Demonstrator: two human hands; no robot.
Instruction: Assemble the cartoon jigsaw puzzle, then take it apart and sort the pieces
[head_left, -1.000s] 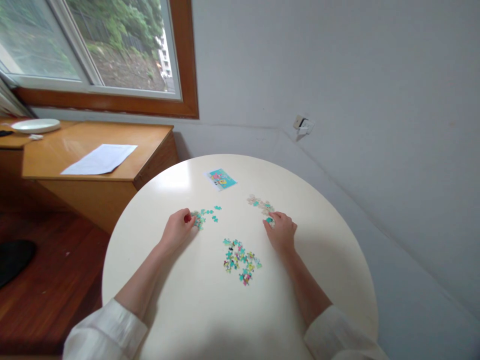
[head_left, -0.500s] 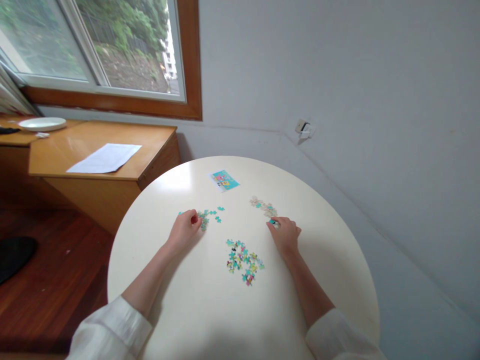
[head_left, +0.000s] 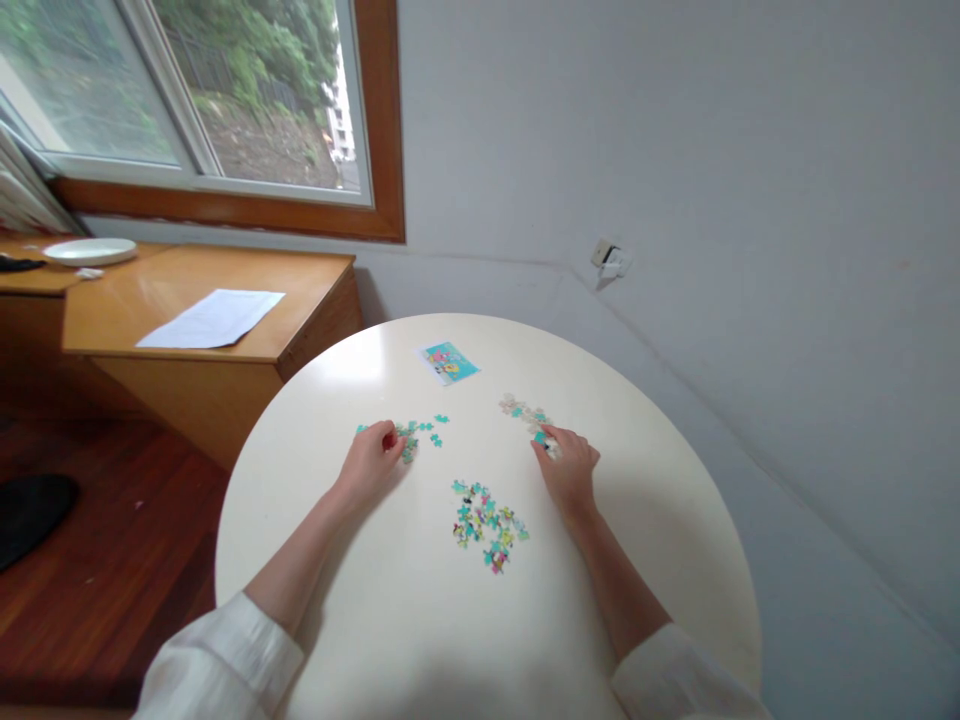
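My left hand is closed, its fingers curled beside a cluster of teal and greenish puzzle pieces on the left of the round table. Whatever its fingertips may hold is hidden. On the right, my right hand has thumb and index finger around a teal puzzle piece, with pale and dark bits showing within the curve of the hand. Just beyond it lies a group of mostly beige, face-down-looking pieces. Between my forearms several colourful puzzle pieces lie in a loose pile.
A small picture card lies toward the far side of the white round table. To the left, a wooden desk holds a sheet of paper and a white plate. A wall socket with a plug is behind.
My right thumb and index finger have parted slightly, showing more of the teal piece, and that hand has shifted a little. My left hand stays in place.
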